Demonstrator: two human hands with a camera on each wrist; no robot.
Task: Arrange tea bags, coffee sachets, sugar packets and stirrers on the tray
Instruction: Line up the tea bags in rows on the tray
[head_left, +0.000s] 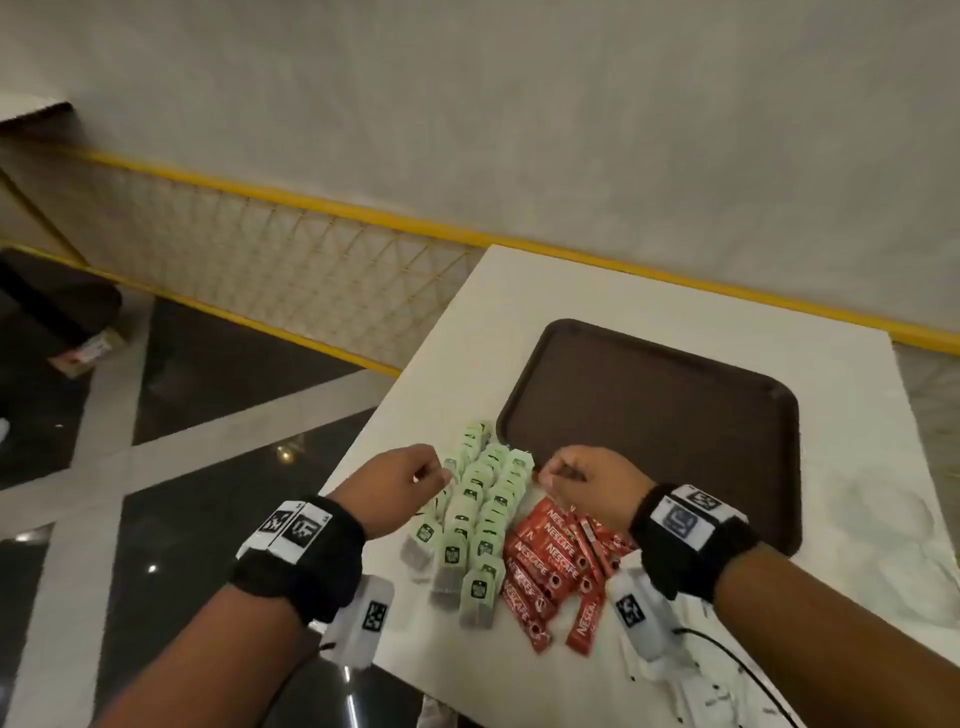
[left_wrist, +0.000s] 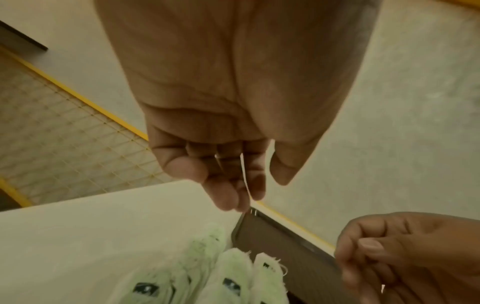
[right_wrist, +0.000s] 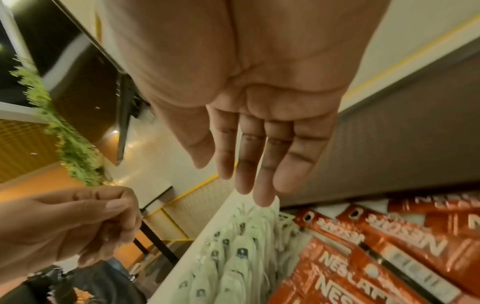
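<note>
Tea bags lie just left of the empty tray. Your left hand pinches something thin and white; right hand looks relaxed, holding nothing. Bags: light, soft; lift by paper tag.

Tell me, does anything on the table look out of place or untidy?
Yes, mildly. The red coffee sachets lie in a loose, crossing heap beside the neater rows of pale green tea bags, and the dark brown plastic tray holds nothing yet.
</note>
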